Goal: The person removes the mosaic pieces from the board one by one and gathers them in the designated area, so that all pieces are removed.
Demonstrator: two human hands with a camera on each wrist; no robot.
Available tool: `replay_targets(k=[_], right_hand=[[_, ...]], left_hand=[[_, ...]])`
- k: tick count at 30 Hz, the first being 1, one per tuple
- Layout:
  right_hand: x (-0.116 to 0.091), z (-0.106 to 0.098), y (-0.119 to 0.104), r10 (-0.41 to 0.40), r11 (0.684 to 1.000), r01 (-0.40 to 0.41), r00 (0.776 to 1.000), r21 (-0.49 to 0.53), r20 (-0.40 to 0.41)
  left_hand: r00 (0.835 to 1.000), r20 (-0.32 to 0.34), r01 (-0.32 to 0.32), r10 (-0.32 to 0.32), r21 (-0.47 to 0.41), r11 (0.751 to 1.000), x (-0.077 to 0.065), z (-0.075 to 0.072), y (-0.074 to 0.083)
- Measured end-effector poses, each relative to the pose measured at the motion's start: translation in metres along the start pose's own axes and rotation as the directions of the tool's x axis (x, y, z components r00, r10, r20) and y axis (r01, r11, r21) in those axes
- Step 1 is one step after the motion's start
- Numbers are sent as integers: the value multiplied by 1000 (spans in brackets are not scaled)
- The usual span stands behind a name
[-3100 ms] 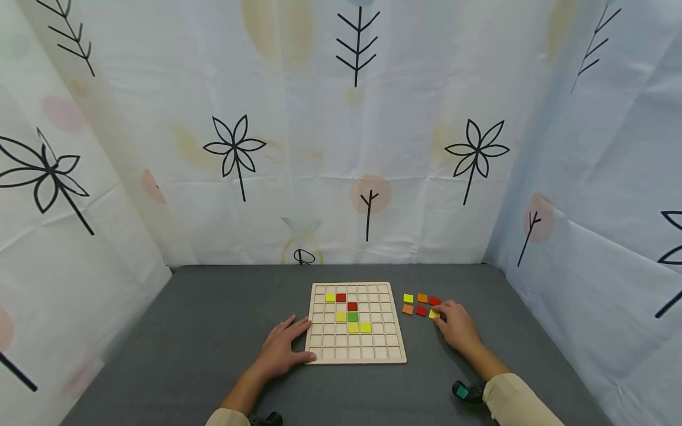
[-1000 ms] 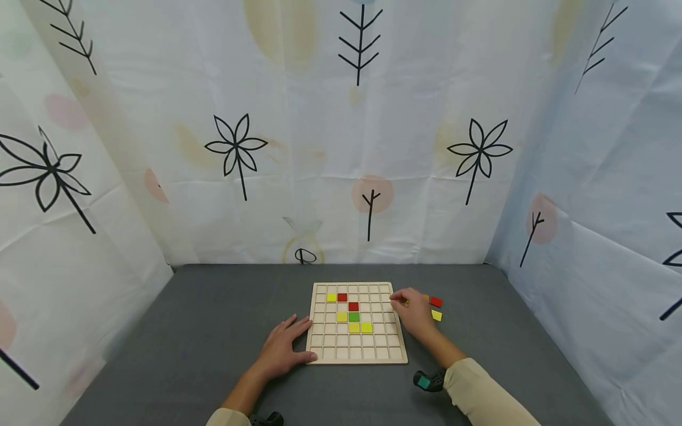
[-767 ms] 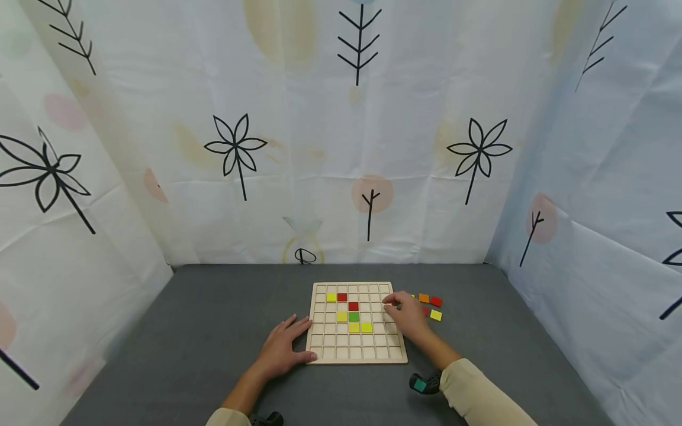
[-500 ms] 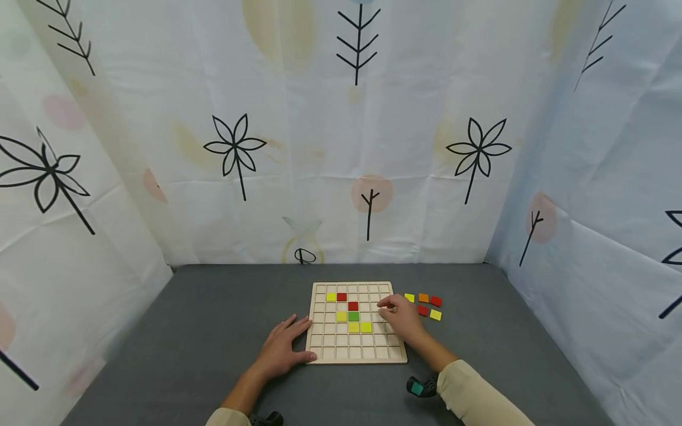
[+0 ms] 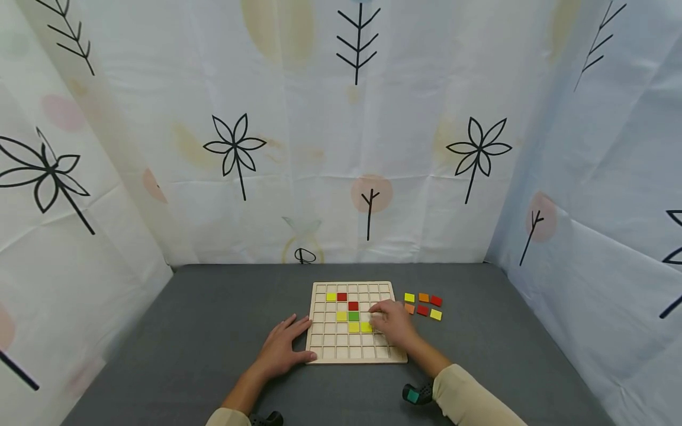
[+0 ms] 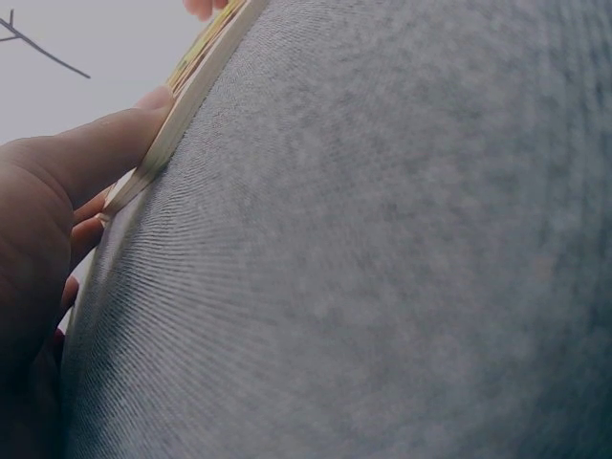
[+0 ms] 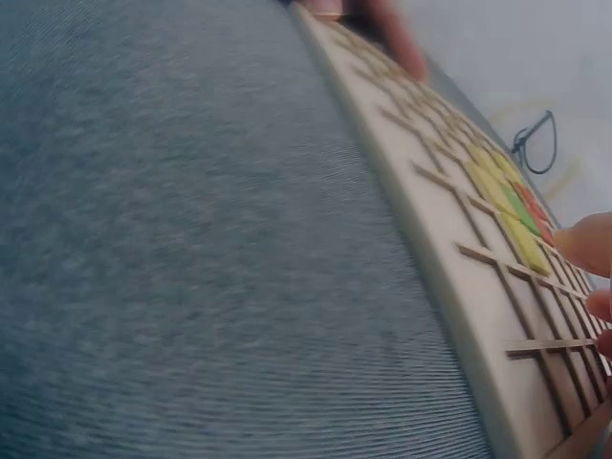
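Note:
My left hand (image 5: pixel 282 350) lies at the left edge of a pale wooden grid board (image 5: pixel 341 354), fingers spread, thumb on its lower left corner. In the left wrist view that thumb (image 6: pixel 120 143) touches the rim. My right hand (image 5: pixel 395 324) is over the board's right part, thumb and fingers bent, with nothing visible between them. Its fingertips are beside a yellow tile (image 5: pixel 366 327); contact cannot be told. Also in the grid are a green tile (image 5: pixel 353 316), red tiles (image 5: pixel 353 306) and more yellow tiles (image 5: pixel 341 316). In the right wrist view a fingertip (image 7: pixel 579 241) is near the coloured tiles.
Right of the board several loose tiles lie in two rows, among them yellow (image 5: pixel 409 297), orange (image 5: pixel 423 297) and red (image 5: pixel 422 310). The table has a grey cloth (image 5: pixel 234 307). A patterned white curtain (image 5: pixel 298 177) stands behind and at both sides.
My right hand has moved left from the loose tiles to over the board, uncovering those tiles. The left hand stays at the board's edge. The tiles visible on the board have not moved.

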State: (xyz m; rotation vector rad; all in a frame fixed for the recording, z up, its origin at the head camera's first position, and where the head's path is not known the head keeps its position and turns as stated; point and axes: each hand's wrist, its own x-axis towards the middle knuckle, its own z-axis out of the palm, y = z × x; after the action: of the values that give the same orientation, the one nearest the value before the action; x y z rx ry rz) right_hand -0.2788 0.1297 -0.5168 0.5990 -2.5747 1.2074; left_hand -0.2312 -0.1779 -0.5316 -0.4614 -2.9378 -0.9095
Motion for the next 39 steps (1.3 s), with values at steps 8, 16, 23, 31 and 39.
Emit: replay_targets(k=[8, 16, 23, 31, 39], right_hand=[[-4, 7, -2, 16, 986, -9, 999, -167, 41], [-9, 5, -4, -22, 980, 43, 994, -192, 112], [-12, 6, -3, -60, 975, 84, 991, -206, 117], [-14, 6, -1, -94, 980, 112, 989, -165, 114], [-13, 6, -3, -71, 981, 90, 991, -171, 113]], left_hand=[[1000, 1, -5, 5, -8, 1000, -1, 0, 1], [1000, 6, -4, 5, -11, 1000, 0, -1, -1], [1000, 3, -17, 17, -13, 1000, 0, 0, -2], [1000, 3, -17, 17, -7, 1000, 0, 0, -3], [1000, 7, 4, -4, 1, 1000, 1, 0, -1]])
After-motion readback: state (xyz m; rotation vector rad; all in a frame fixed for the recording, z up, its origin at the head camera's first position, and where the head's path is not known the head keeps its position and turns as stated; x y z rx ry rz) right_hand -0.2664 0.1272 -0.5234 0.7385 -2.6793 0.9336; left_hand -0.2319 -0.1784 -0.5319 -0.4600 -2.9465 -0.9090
